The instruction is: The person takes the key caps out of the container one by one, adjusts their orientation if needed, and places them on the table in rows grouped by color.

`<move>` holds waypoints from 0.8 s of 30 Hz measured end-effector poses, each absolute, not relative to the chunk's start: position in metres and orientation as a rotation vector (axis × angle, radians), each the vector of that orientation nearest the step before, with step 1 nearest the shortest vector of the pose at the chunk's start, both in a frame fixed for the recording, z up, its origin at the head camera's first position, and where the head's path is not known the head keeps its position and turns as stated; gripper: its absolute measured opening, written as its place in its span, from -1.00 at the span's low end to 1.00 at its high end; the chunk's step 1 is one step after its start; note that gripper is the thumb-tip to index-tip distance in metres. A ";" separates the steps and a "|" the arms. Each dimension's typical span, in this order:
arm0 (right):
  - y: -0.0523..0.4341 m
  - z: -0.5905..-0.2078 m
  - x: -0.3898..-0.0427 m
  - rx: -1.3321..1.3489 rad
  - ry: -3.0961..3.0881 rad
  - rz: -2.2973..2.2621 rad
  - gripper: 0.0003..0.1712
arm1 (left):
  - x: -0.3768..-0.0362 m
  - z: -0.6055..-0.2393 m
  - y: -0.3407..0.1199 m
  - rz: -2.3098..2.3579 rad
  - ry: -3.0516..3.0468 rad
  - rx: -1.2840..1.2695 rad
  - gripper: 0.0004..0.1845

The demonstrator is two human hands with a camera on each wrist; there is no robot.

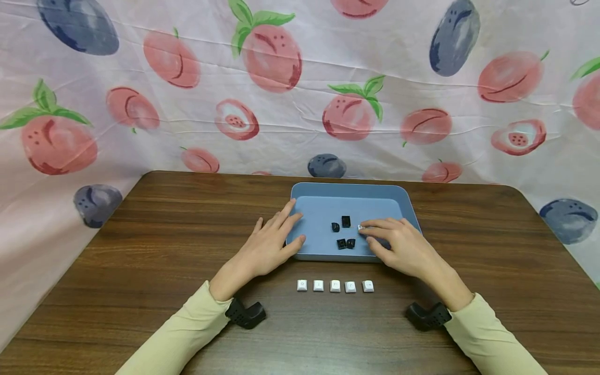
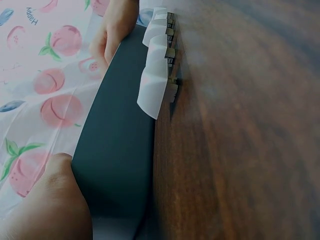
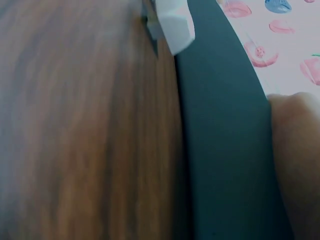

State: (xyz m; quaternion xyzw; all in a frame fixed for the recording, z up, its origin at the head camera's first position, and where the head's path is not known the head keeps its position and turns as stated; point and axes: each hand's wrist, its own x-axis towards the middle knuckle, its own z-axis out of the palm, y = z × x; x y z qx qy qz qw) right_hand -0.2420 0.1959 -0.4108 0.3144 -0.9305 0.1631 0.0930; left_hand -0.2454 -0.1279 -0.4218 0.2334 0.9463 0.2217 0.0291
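Observation:
A light blue tray [image 1: 349, 189] stands on the wooden table. Several black keycaps [image 1: 346, 222] lie loose inside it. My left hand [image 1: 267, 247] rests at the tray's left side, fingers spread over the rim and holding nothing. My right hand [image 1: 403, 245] reaches over the tray's right side. Its fingertips touch a small white keycap [image 1: 360, 227], partly hidden by them; the thumb stands apart from it. In front of the tray, several white keycaps [image 1: 335, 286] form a row on the table. Both wrist views show the tray's outer wall [image 2: 112, 130] beside white keycaps [image 3: 175, 25].
The brown wooden table [image 1: 187, 219] extends to both sides of the tray. Behind it hangs a fruit-printed cloth [image 1: 290, 114]. A black wrist camera [image 1: 246, 314] sits on the left wrist, another camera [image 1: 427, 316] on the right.

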 end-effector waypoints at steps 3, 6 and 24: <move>0.200 -0.410 -0.243 0.929 -2.790 0.540 -0.64 | -0.246 -0.422 -0.128 0.682 2.922 0.724 -0.32; 0.203 -0.407 -0.244 0.922 -2.841 0.691 -0.64 | -0.246 -0.422 -0.128 0.681 2.925 0.728 -0.32; 0.204 -0.406 -0.237 0.769 -2.978 0.911 -0.72 | -0.243 -0.426 -0.133 0.673 2.932 0.763 -0.33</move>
